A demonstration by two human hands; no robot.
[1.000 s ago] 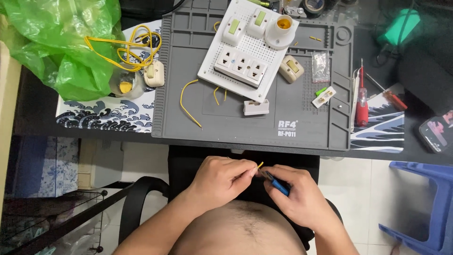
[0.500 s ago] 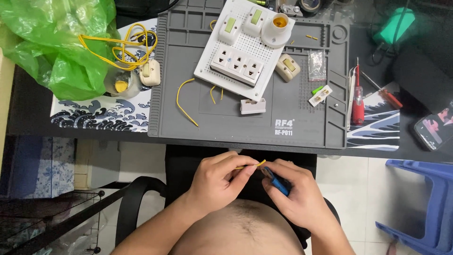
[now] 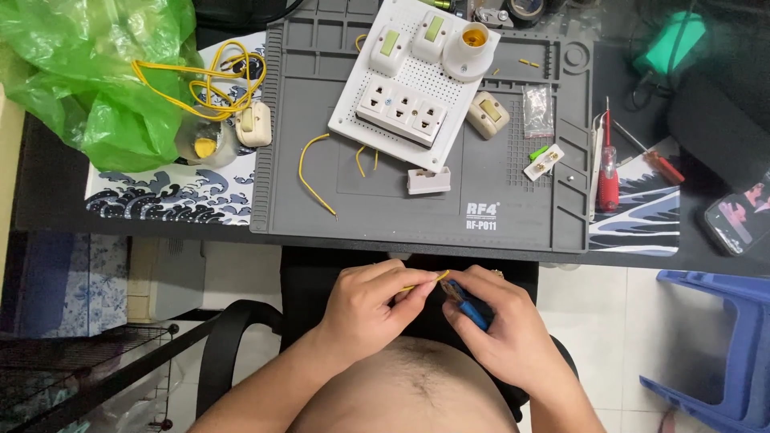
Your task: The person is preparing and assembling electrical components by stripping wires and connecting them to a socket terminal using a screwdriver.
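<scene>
Below the table's front edge, my left hand [image 3: 370,309] pinches a short yellow wire [image 3: 425,282] between thumb and fingers. My right hand [image 3: 501,325] grips a blue-handled tool [image 3: 468,305] whose tip meets the wire's end. Both hands are close together over my lap. On the grey work mat [image 3: 417,208] lies a white perforated board [image 3: 413,80] with two switches, a lamp socket and a triple outlet. Loose yellow wire pieces [image 3: 313,176] lie on the mat in front of the board.
A green plastic bag [image 3: 96,72] and a coil of yellow wire [image 3: 204,76] sit at the left. A red screwdriver [image 3: 607,172], a small white plug part [image 3: 427,180], a beige switch [image 3: 487,115] and a phone [image 3: 738,216] lie to the right. A blue stool [image 3: 722,353] stands at lower right.
The hands stay together on the wire and tool; they have shifted only slightly, and the view has drifted a little.
</scene>
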